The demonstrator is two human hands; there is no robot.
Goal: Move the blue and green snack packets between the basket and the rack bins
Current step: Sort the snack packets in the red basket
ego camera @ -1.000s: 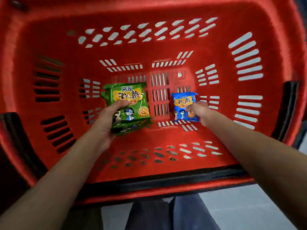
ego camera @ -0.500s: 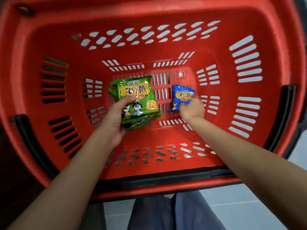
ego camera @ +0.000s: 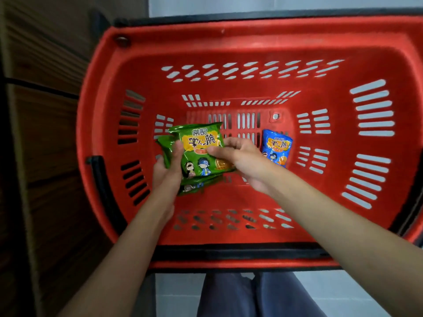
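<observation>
Left of the red basket (ego camera: 229, 30) stands a dark wooden panel (ego camera: 45, 133). Inside the basket, toward its left wall and held up off the floor, is a small stack of green packets (ego camera: 201, 145) - how many there are I cannot tell. The left hand (ego camera: 168, 165) grips the stack's left edge, thumb on the front and fingers curled behind. The right hand (ego camera: 242, 156), over the middle of the basket, pinches the front packet's right side between thumb and curled fingers. Just right of that hand, a blue packet (ego camera: 277, 145) lies face up on the basket floor - no hand touches it.
</observation>
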